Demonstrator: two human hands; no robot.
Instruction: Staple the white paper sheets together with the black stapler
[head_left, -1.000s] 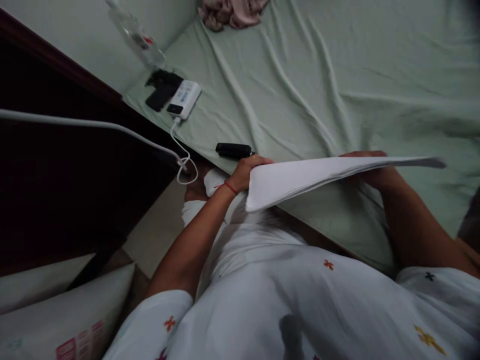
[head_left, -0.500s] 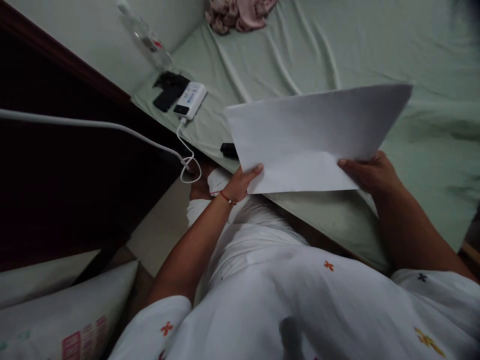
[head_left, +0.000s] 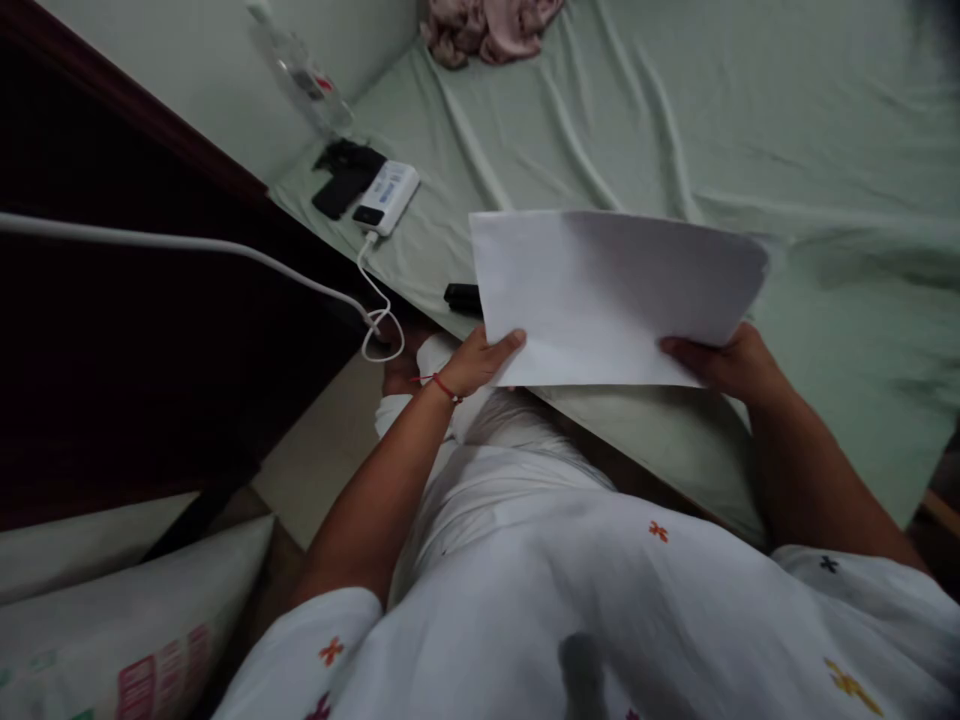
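Above the green bedsheet, hands grip paper, apparently several sheets, between them.

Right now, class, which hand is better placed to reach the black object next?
Likely the left hand: it holds the paper at its left end, close to the black object. The right hand is farther away.

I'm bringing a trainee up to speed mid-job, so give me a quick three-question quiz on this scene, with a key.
1. True or false: the left hand and the right hand both hold the white rectangular paper.
2. Which arm wears the thin red string bracelet? A) right B) left
3. What is plugged into the white box-shaped device on the pale green cloth sheet?

Key: 1. True. 2. B. 3. A white cable.
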